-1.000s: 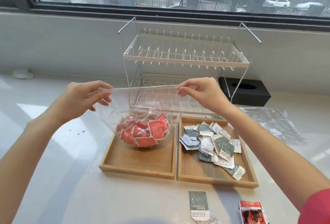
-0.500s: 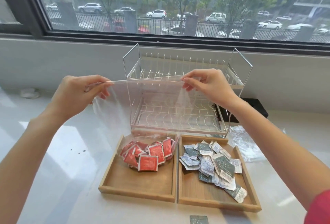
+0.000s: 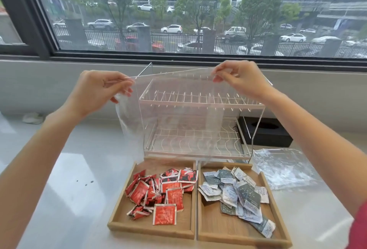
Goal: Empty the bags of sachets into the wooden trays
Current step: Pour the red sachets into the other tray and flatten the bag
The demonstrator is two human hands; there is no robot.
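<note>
The clear, thin plastic bag hung stretched in the middle of the frame, its upper edge pinched at either corner and its open end pointing down toward the left wooden tray. It looked empty: the red foil sachets lay heaped in that tray at lower centre, and the grey-and-white paper sachets filled the right wooden tray beside it. A second crumpled clear bag lay flat on the white countertop at the right.

To finish this step well, I judged the bag should be kept taut and directly over the left tray, given a light shake so no sachet clings to a fold, and checked through the film before being laid aside clear of both trays.

The left hand, at centre left, was closed with thumb and forefinger nipping the bag's corner, the other fingers curled beneath. The right hand, slightly higher at upper centre right, gripped the opposite corner the same way. Both forearms rose from the lower corners, wrists raised before the white wire two-tier dish rack.
</note>
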